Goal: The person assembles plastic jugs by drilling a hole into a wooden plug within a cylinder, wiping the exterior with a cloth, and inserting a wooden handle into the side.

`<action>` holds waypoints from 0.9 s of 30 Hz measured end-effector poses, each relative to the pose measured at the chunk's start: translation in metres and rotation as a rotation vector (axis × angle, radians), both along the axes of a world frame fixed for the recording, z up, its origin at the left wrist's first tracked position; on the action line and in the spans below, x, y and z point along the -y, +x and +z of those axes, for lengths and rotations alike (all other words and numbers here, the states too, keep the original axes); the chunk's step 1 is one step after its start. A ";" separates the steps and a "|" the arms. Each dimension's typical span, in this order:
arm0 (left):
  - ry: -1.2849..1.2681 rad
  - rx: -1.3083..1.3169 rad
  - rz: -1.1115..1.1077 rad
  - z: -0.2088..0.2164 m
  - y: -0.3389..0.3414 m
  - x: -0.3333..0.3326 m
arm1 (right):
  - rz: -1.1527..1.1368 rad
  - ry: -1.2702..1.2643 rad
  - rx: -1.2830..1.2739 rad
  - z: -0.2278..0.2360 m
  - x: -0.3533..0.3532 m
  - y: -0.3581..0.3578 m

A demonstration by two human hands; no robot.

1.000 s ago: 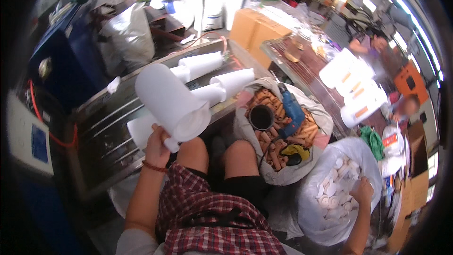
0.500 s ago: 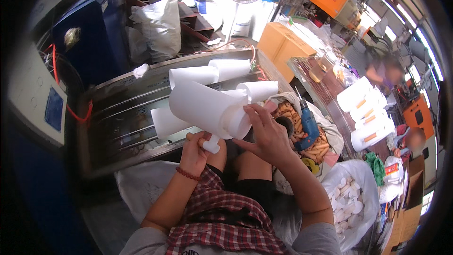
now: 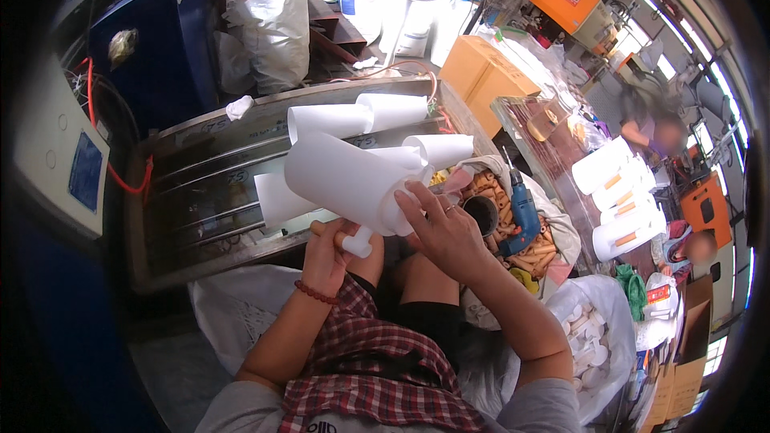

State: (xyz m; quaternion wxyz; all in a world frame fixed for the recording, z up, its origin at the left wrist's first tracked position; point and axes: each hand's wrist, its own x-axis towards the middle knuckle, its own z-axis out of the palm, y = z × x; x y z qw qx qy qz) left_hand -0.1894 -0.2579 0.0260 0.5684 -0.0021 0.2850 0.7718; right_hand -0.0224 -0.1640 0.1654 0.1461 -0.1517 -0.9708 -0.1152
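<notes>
A large white plastic cup-shaped cylinder (image 3: pixel 341 172) tilts over my lap, its narrower end toward me. My right hand (image 3: pixel 445 228) grips that lower end, fingers over the rim. Just below it, my left hand (image 3: pixel 325 261) is closed around an orange-brown handle (image 3: pixel 319 228) with a white T-shaped plastic piece (image 3: pixel 358 244) on its end. The white piece is near the cylinder's underside; whether they touch I cannot tell. More white cylinders (image 3: pixel 329 122) lie on the metal-framed bench (image 3: pixel 188 216) behind.
Right of my knees, a cloth sack (image 3: pixel 565 232) holds orange-brown handles (image 3: pixel 537 261) with a blue power drill (image 3: pixel 521 212) on top. A clear bag (image 3: pixel 613 305) contains white plastic pieces. Finished-looking white cylinders with handles (image 3: pixel 622 200) rest on a side table (image 3: pixel 525 124) near another person (image 3: pixel 638 128).
My right fingers have shifted and curled further over the cylinder's lower end. The cylinder has moved slightly. My left hand keeps its hold on the handle.
</notes>
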 end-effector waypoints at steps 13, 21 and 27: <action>-0.072 0.040 0.072 0.019 0.002 0.002 | -0.401 -0.606 0.087 0.012 0.005 -0.001; 0.008 -0.050 0.180 0.030 -0.003 0.003 | -0.038 -1.274 -0.482 0.011 0.022 -0.004; -0.017 -0.033 0.111 0.020 0.003 0.007 | -0.073 -0.145 -0.203 -0.008 0.004 0.003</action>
